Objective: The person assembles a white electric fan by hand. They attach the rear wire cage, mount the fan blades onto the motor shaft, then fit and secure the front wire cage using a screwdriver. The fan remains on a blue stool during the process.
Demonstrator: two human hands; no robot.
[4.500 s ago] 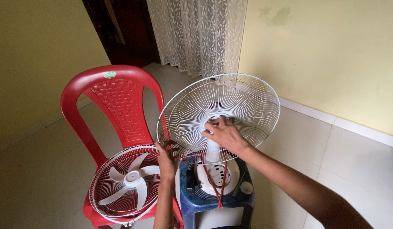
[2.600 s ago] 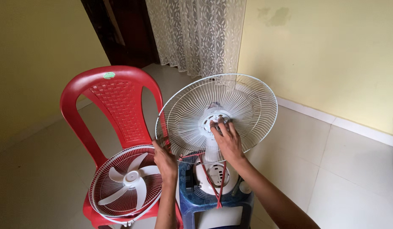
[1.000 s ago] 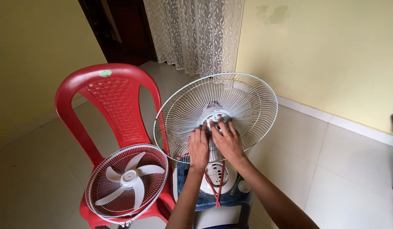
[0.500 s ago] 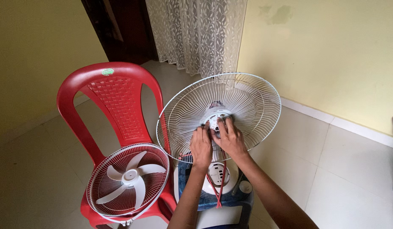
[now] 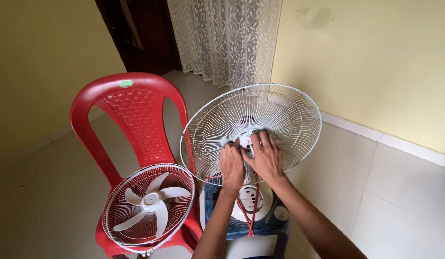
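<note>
both my hands, left [image 5: 231, 165] and right [image 5: 265, 158], worked the hub of the white round wire fan guard [image 5: 251, 129] upright on its motor; each grip looked closed on the hub, loosening it, i judged; next needed steady turning.

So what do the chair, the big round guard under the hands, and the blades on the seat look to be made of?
Red chair: moulded plastic, glossy, with a woven-pattern back in one piece.
Round guard: thin white-coated wire, probably metal; fine radial spokes.
Fan blades: white plastic, smooth, inside a second wire guard.
</note>
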